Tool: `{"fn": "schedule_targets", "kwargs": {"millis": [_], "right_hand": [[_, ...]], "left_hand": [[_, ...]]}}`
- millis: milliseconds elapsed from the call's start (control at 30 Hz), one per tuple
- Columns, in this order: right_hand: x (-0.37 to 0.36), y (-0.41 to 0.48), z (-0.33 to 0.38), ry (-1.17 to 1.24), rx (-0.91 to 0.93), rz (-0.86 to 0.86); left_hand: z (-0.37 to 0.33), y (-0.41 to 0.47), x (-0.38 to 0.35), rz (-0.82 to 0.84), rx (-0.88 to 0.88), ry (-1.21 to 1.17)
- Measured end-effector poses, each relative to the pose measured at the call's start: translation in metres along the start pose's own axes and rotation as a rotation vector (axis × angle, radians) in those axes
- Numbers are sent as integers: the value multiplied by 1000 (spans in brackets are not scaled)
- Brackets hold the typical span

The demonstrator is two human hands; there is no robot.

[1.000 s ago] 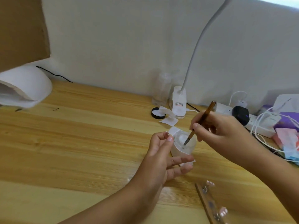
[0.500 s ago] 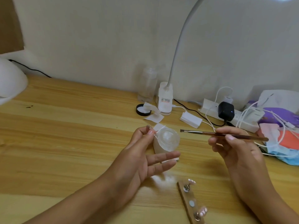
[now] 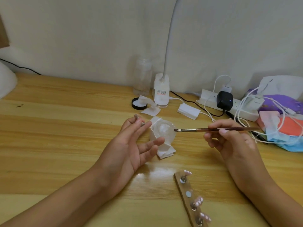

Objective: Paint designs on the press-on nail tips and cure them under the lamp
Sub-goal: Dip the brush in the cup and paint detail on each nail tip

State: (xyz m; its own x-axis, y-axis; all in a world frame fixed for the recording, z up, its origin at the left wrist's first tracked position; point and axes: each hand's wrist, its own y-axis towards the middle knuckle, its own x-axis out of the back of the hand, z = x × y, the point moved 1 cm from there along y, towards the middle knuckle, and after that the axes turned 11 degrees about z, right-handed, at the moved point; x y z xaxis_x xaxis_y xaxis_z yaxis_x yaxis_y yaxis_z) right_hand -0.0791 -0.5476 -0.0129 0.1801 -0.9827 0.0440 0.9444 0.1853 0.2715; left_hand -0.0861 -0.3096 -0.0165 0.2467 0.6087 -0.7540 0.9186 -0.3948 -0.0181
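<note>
Now we see the left hand [image 3: 129, 145] raised over the wooden table [image 3: 65, 136], palm turned toward the middle, its thumb and forefinger pinching a small nail tip [image 3: 138, 121] on a metal stud while the other fingers stretch out loosely. Just right of those fingers stands a small clear cup [image 3: 164, 128] wrapped in white tissue [image 3: 165, 152]. The right hand [image 3: 229, 143] grips a brush [image 3: 213, 129] between thumb and fingers, holding it level and pointing left. We find its bristle end at the cup's right rim, though we cannot tell whether it touches. Nearer to us a wooden strip [image 3: 184, 188] lies on the table at a slant, carrying three more pale pink nail tips [image 3: 198, 201] on studs and one bare round spot. Along the wall we make out a desk lamp [image 3: 161, 90] with a bent white neck, a clear bottle [image 3: 141, 77] to its left, a black lid [image 3: 135, 105] and scraps of tissue in front, and a power strip [image 3: 211, 99] with a black charger [image 3: 224, 100] and white cables. Face masks [image 3: 282, 128] are piled at the far right. At the left edge, only partly in view, sits a white lamp [image 3: 6, 84].
</note>
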Motion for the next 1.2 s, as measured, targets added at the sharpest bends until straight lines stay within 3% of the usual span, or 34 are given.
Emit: {"fn": "schedule_targets", "kwargs": {"millis": [200, 367, 500, 800, 1200], "right_hand": [[5, 1, -4, 14, -29, -23], [7, -1, -6, 34, -20, -85], [3, -1, -1, 54, -16, -118], [-6, 2, -2, -78, -42, -136], [1, 3, 0, -74, -74, -179]], "left_hand": [[3, -3, -1, -62, -74, 106], [10, -12, 0, -37, -127, 459], [16, -15, -3, -4, -58, 644], [18, -16, -6, 68, -28, 772], [16, -15, -10, 95, -20, 776]]}}
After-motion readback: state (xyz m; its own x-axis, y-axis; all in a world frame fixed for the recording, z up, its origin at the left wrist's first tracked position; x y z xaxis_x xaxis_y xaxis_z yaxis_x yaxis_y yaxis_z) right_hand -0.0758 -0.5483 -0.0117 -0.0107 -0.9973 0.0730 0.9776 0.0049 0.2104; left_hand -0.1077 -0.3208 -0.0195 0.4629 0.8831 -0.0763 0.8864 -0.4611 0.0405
